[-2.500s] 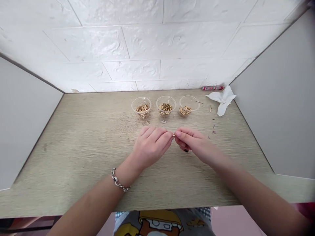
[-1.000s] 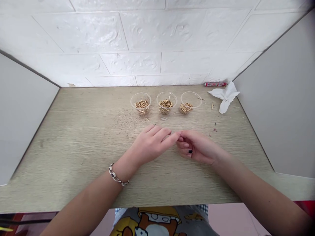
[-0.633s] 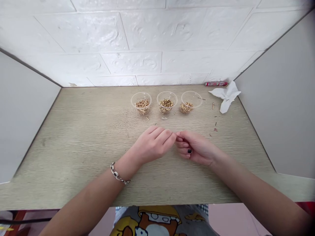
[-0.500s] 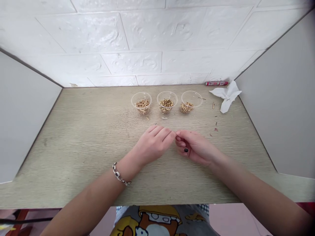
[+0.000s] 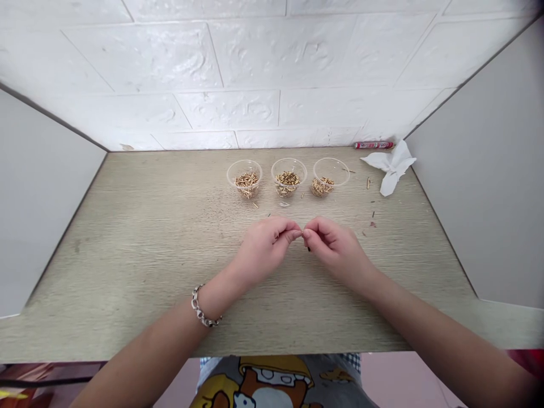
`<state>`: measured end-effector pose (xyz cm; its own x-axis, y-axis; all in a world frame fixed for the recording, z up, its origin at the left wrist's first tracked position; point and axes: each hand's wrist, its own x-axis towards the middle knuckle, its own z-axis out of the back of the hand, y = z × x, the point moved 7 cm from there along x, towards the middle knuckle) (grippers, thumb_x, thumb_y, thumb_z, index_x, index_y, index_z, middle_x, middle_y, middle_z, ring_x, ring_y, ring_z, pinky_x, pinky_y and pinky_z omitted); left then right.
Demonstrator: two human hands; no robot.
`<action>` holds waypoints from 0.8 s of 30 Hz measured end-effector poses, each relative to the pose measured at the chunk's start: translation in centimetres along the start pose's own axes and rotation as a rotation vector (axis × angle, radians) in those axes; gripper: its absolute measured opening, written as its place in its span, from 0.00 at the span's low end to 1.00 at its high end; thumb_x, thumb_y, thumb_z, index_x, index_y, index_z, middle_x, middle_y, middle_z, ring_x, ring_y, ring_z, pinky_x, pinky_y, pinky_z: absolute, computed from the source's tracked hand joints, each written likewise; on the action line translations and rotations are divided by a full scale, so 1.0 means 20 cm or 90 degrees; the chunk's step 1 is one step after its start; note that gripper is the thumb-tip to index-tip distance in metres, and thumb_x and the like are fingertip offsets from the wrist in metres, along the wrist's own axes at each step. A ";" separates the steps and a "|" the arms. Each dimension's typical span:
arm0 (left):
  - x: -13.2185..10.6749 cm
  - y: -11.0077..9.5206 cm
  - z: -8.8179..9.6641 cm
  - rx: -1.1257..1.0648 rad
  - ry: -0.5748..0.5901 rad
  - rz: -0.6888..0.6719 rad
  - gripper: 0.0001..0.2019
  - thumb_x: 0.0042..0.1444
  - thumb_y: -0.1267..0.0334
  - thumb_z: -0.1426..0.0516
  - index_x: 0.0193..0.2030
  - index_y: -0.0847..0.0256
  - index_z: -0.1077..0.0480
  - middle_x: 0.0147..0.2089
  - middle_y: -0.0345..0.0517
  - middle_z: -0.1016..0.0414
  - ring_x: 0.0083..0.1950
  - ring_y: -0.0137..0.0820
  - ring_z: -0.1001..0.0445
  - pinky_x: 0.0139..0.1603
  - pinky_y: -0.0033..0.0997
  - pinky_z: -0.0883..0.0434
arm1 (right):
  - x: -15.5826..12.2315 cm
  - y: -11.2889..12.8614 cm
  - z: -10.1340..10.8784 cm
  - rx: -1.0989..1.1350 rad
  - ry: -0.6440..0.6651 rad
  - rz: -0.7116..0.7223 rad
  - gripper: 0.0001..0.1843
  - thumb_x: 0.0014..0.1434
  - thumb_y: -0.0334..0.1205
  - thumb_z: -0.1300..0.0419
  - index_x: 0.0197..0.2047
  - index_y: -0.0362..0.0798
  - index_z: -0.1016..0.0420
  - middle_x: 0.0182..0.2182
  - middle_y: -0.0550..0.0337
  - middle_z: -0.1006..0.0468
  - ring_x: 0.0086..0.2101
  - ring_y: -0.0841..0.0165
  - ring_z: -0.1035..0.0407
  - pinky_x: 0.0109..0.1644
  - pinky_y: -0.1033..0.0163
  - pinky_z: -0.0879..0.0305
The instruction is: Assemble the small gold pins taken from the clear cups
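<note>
Pinching tiny piece [image 5: 302,233] between left hand [image 5: 266,247] and right hand [image 5: 336,250] fingers [image 5: 313,230]

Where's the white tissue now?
In the head view, the white tissue lies at the table's far right corner, beside the red tube, right of the rightmost clear cup.

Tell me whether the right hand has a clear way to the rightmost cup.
Probably yes: the right hand lies just in front of that cup, and nothing stands between them.
</note>
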<state>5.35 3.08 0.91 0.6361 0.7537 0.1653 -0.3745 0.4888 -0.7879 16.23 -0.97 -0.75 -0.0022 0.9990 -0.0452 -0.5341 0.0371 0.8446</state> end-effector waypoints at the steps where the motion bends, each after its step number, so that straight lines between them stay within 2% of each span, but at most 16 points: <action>1: 0.00 0.02 -0.01 -0.049 0.028 0.039 0.09 0.57 0.66 0.48 0.28 0.63 0.32 0.24 0.38 0.30 0.27 0.24 0.33 0.27 0.23 0.35 | 0.00 0.02 0.01 -0.053 -0.006 0.051 0.09 0.59 0.40 0.50 0.27 0.49 0.37 0.21 0.63 0.34 0.24 0.72 0.42 0.28 0.65 0.48; 3: 0.00 0.05 -0.04 -0.138 0.076 0.098 0.10 0.57 0.64 0.49 0.28 0.64 0.33 0.22 0.37 0.32 0.24 0.23 0.34 0.24 0.23 0.35 | -0.01 0.07 0.02 -0.139 -0.006 0.152 0.09 0.59 0.38 0.51 0.28 0.49 0.37 0.23 0.62 0.34 0.25 0.71 0.41 0.30 0.65 0.47; 5: 0.00 0.06 -0.05 -0.150 0.090 0.108 0.10 0.58 0.63 0.50 0.28 0.64 0.33 0.22 0.37 0.32 0.24 0.23 0.35 0.24 0.23 0.35 | -0.01 0.10 0.02 -0.195 0.018 0.219 0.09 0.60 0.37 0.52 0.29 0.49 0.37 0.24 0.60 0.33 0.26 0.70 0.40 0.31 0.64 0.46; 8: 0.00 0.04 -0.03 -0.019 0.057 0.030 0.10 0.58 0.64 0.50 0.29 0.63 0.33 0.25 0.38 0.30 0.28 0.25 0.32 0.29 0.25 0.34 | -0.01 0.11 0.00 -0.253 0.069 0.251 0.08 0.61 0.35 0.54 0.33 0.48 0.36 0.27 0.58 0.32 0.28 0.69 0.39 0.32 0.64 0.45; 11: -0.02 0.00 -0.04 0.103 0.052 -0.062 0.08 0.60 0.66 0.52 0.33 0.63 0.33 0.32 0.43 0.28 0.35 0.28 0.31 0.37 0.30 0.32 | -0.01 0.11 -0.01 -0.307 0.082 0.259 0.08 0.61 0.34 0.55 0.35 0.48 0.36 0.28 0.57 0.31 0.29 0.68 0.38 0.33 0.63 0.44; 16: -0.03 0.02 -0.09 0.184 0.093 -0.067 0.09 0.61 0.67 0.55 0.35 0.63 0.35 0.34 0.45 0.28 0.37 0.31 0.30 0.37 0.32 0.32 | -0.02 0.12 -0.03 -0.434 0.037 0.303 0.09 0.58 0.31 0.54 0.29 0.46 0.37 0.25 0.57 0.33 0.27 0.68 0.41 0.31 0.63 0.47; 20: -0.03 0.01 -0.09 0.157 0.093 -0.089 0.08 0.61 0.68 0.54 0.33 0.63 0.35 0.33 0.44 0.29 0.36 0.30 0.31 0.36 0.30 0.33 | -0.03 0.15 -0.03 -0.496 -0.026 0.351 0.08 0.54 0.29 0.53 0.26 0.47 0.37 0.23 0.58 0.34 0.26 0.68 0.42 0.31 0.63 0.48; 24: -0.02 -0.01 -0.08 0.150 0.081 -0.103 0.08 0.60 0.68 0.53 0.33 0.63 0.35 0.32 0.44 0.30 0.35 0.29 0.32 0.35 0.29 0.34 | -0.05 0.18 -0.02 -0.505 -0.093 0.359 0.07 0.51 0.29 0.51 0.24 0.47 0.38 0.21 0.59 0.35 0.25 0.68 0.44 0.30 0.63 0.49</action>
<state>6.26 1.85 0.03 0.7741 0.6037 0.1905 -0.3978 0.6980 -0.5954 13.95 -1.78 2.18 -0.3551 0.8603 0.3659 -0.8995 -0.4210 0.1169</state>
